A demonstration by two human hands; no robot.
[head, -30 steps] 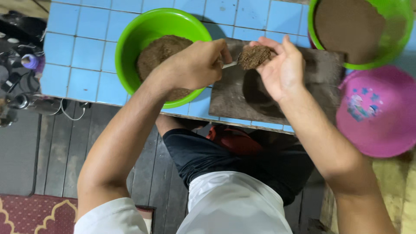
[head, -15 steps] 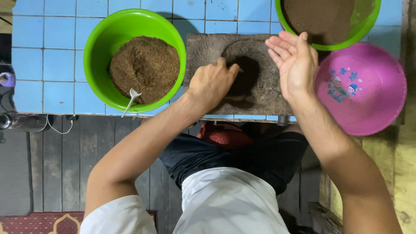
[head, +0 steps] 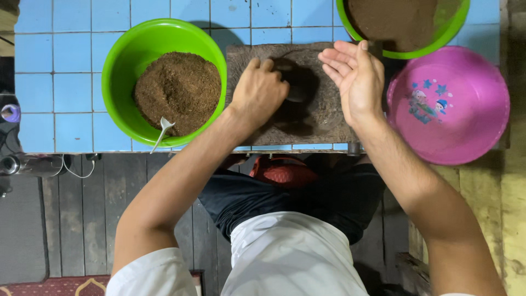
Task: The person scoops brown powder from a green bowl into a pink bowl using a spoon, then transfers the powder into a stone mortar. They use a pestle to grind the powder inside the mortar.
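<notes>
A grey stone slab (head: 323,118) with a dark round hollow (head: 302,82) lies on the blue tiled table (head: 60,66) in front of me. My left hand (head: 257,90) rests knuckles-up on the slab, its fingers curled down into the hollow; what is under them is hidden. My right hand (head: 353,77) hovers over the slab's right part, flat and upright, palm facing left, holding nothing. Left of the slab stands a green bowl (head: 118,60) of brown crumbly powder (head: 178,90), with a white spoon (head: 163,131) leaning on its near rim.
A second green bowl (head: 452,30) with brown powder sits at the far right, and a pink basin (head: 466,115) with cartoon figures is beside the slab on the right. The table edge runs just before my knees; dark floorboards, cables and a metal cylinder (head: 33,164) are at left.
The brown clump my right hand held is gone from it and the hand has opened. My left hand let go of the spoon, now in the bowl, and moved into the slab's hollow.
</notes>
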